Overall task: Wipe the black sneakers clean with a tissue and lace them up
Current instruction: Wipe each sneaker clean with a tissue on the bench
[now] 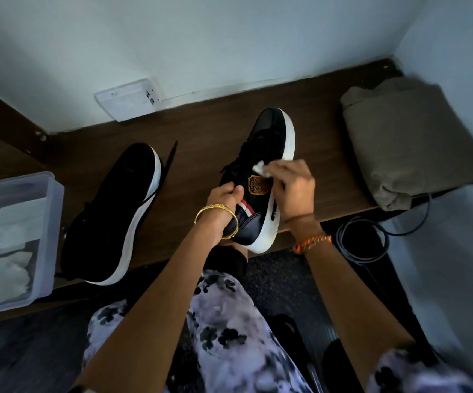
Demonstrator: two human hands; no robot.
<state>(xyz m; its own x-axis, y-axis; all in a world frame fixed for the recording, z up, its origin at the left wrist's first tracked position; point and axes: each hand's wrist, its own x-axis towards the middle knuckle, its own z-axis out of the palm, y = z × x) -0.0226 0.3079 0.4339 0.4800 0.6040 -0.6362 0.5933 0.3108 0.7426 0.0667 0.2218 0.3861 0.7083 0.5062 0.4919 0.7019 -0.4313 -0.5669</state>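
Left hand (224, 198) grips a black sneaker (263, 177) by its collar; right hand (293, 188) pinches a tissue (259, 167) against its side, just beyond the fingers.

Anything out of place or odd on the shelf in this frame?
Mildly: a loose black lace lies on the wooden shelf beside the left sneaker, unthreaded. The held sneaker overhangs the shelf edge, steadied by the left hand.

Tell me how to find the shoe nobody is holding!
Look along the dark wooden shelf to its left part, beside the clear plastic box. The black sneaker lies there alone with a loose lace; the other sneaker has a gold badge and hands on it.
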